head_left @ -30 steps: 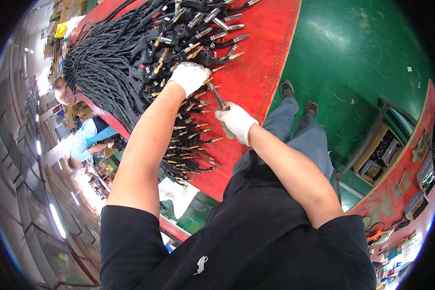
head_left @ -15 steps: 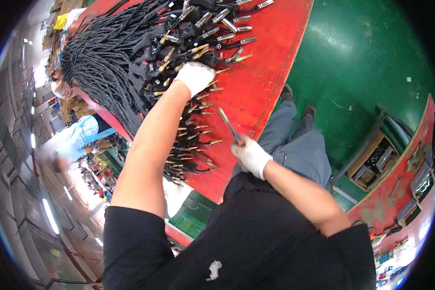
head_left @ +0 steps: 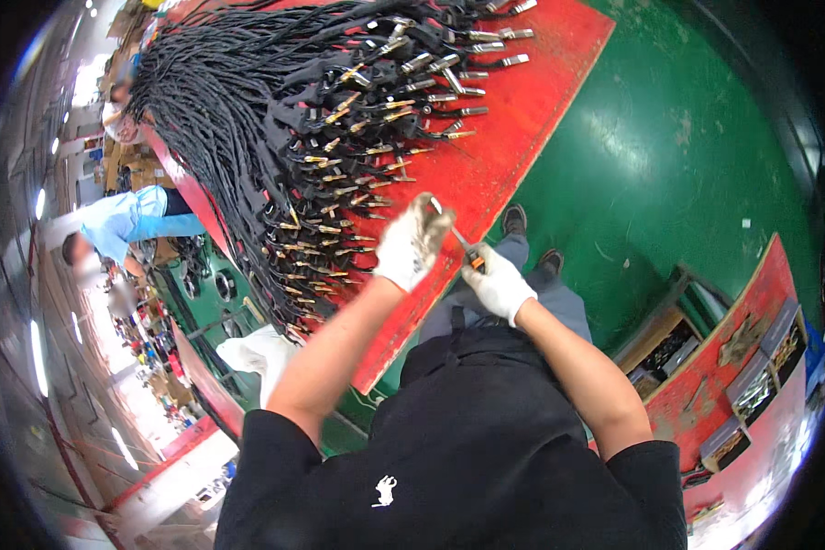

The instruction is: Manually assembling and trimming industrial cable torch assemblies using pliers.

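Note:
A large mass of black cables lies over the red table. Brass-coloured and silver metal ends stick out along its near and right sides. My left hand, in a white glove dirty at the palm and fingers, is raised over the table's near edge. Its fingers are curled around something small, with a bright tip showing; the rest is hidden. My right hand, also gloved, grips a hand tool with a slim metal shaft and an orange-and-black handle. The shaft points at my left fingers.
Green floor stretches to the right of the table. A second red surface at the right carries several boxes of small parts. Beyond the table on the left stands a person in light blue. A white bag sits by the near-left corner.
My left hand has come back from the cable ends toward my right hand, now with curled fingers. The tool's shaft has moved near those fingers. The view has shifted slightly.

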A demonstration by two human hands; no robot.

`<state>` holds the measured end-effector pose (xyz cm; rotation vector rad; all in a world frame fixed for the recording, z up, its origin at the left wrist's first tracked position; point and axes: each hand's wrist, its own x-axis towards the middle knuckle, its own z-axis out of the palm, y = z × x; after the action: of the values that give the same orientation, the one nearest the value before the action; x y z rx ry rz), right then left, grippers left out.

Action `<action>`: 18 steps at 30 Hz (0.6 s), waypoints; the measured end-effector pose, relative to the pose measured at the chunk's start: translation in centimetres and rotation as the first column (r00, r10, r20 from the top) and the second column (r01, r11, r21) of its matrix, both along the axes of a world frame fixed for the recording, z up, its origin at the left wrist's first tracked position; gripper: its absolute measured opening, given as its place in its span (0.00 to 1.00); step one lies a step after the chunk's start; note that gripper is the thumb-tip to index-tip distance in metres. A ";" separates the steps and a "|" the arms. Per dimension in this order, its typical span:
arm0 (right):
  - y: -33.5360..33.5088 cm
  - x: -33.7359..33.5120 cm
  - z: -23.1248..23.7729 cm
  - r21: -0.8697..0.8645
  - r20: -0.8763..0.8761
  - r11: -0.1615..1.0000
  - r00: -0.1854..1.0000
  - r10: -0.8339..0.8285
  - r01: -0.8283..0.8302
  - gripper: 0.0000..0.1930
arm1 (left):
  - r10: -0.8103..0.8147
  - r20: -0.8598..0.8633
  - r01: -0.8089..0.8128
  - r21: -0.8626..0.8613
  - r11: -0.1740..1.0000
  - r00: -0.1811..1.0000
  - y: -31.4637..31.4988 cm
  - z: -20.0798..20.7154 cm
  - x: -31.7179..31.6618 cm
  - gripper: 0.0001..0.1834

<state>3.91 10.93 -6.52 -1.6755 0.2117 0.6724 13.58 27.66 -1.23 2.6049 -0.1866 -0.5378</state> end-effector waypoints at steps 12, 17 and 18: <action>-0.6 9.6 2.1 -0.441 0.084 0.847 0.926 0.368 -0.297 0.19 | 0.804 -0.105 -0.635 -0.676 0.374 0.585 5.5 -7.6 -3.2 0.04; 1.0 18.2 0.8 -0.527 -0.048 0.756 0.901 0.430 -0.389 0.20 | 0.652 -0.060 -0.639 -0.287 0.714 0.756 4.2 -5.5 -2.1 0.21; 1.3 19.3 0.4 -0.525 -0.061 0.756 0.903 0.426 -0.392 0.20 | 0.602 -0.139 -0.616 -0.249 0.747 0.786 3.9 -5.6 -2.2 0.22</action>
<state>23.20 12.26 -6.09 -2.3114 -0.0314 0.9476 11.39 31.57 -6.88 2.1831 0.5608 -0.3012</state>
